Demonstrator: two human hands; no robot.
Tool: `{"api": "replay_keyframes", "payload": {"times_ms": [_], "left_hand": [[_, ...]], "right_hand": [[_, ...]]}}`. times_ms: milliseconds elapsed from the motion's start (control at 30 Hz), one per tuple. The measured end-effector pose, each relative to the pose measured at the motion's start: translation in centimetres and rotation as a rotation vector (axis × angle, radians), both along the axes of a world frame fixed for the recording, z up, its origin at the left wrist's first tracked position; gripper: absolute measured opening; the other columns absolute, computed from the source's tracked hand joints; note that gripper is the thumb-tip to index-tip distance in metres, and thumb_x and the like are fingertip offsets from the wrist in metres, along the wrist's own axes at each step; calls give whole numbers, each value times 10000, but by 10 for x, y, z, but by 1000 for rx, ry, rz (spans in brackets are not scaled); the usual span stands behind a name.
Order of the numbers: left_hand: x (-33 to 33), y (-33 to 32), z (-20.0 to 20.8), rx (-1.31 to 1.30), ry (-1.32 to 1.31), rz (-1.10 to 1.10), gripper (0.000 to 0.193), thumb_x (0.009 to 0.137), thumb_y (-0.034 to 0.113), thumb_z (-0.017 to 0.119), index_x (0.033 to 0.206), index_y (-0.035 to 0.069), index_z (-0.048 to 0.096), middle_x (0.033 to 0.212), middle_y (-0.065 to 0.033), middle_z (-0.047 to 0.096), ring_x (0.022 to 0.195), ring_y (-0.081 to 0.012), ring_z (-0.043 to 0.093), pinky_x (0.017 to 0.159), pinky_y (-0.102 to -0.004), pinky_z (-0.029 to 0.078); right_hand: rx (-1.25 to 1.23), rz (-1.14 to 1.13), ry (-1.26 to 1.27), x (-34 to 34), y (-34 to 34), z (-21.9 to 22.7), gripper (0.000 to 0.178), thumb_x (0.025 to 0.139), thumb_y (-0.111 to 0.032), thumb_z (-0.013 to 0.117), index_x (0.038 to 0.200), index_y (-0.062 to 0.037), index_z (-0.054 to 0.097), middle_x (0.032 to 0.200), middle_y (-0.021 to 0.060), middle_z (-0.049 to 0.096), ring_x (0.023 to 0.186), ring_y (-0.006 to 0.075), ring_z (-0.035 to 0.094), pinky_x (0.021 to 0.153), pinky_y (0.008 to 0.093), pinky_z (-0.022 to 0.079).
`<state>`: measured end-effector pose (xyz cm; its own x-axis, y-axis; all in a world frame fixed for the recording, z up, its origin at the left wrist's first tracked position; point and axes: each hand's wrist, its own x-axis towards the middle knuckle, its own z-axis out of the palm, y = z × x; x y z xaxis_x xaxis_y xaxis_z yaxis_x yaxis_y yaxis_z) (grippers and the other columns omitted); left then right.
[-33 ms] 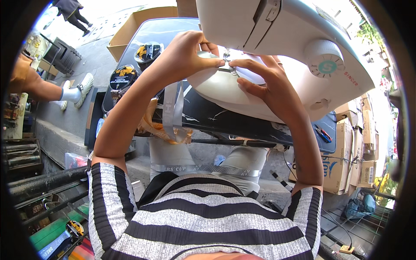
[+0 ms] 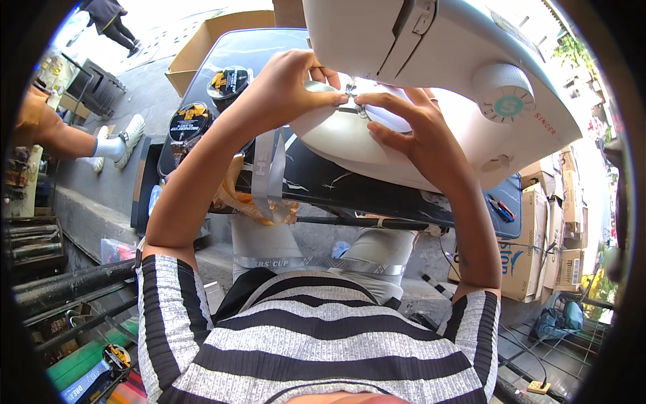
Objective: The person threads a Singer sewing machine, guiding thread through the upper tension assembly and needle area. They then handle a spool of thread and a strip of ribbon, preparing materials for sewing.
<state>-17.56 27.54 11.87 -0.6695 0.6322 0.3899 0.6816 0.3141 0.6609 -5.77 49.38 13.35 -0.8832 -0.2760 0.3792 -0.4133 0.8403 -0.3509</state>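
Observation:
A white sewing machine [image 2: 377, 34] stands on a black marble-patterned table [image 2: 316, 178]. My left hand [image 2: 303, 84] is at the machine's needle area, its thumb bent in toward the metal presser foot [image 2: 351, 89] and its fingers curled. What it pinches is too small to make out. My right hand [image 2: 407, 114] reaches in from the other side, index fingertip close to the left thumb tip and thumb held apart over the white machine bed [image 2: 350, 135]. A grey printed ribbon [image 2: 269, 165] hangs over the table's near edge beside my left forearm.
Round black-and-orange labelled containers [image 2: 192, 121] stand on the table's left. Small pliers [image 2: 501, 209] lie at its right end. Cardboard boxes [image 2: 525, 262] are stacked at right. Orange ribbon [image 2: 245, 198] hangs near my lap. Another person's leg [image 2: 67, 138] is at left.

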Motion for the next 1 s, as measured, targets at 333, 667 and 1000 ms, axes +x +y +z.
{"api": "replay_keyframes", "payload": {"times_ms": [333, 667, 1000], "left_hand": [[12, -4, -18, 189, 379, 32, 147, 806, 171, 771, 917, 92, 714, 949, -58, 705, 911, -263, 652, 905, -421, 474], [16, -3, -23, 169, 293, -50, 127, 813, 234, 776, 874, 124, 756, 937, -45, 736, 927, -237, 674, 873, -394, 497], [19, -7, -21, -21, 476, 14, 125, 858, 279, 772, 944, 190, 784, 997, -2, 757, 1001, -178, 691, 946, -392, 452]], "right_hand": [[-45, -23, -63, 1, -3, 3, 275, 871, -243, 728, 1144, -227, 704, 1296, 157, 568, 1262, 393, 487, 1093, 532, 360], [-57, -38, -38, 0, -4, -1, 273, 872, -295, 729, 1139, -240, 714, 1299, 158, 572, 1258, 391, 483, 1108, 541, 346], [-22, 4, -25, -1, 2, 1, 347, 849, -270, 738, 1191, -233, 696, 1361, 167, 562, 1294, 376, 482, 1092, 518, 372]]}}
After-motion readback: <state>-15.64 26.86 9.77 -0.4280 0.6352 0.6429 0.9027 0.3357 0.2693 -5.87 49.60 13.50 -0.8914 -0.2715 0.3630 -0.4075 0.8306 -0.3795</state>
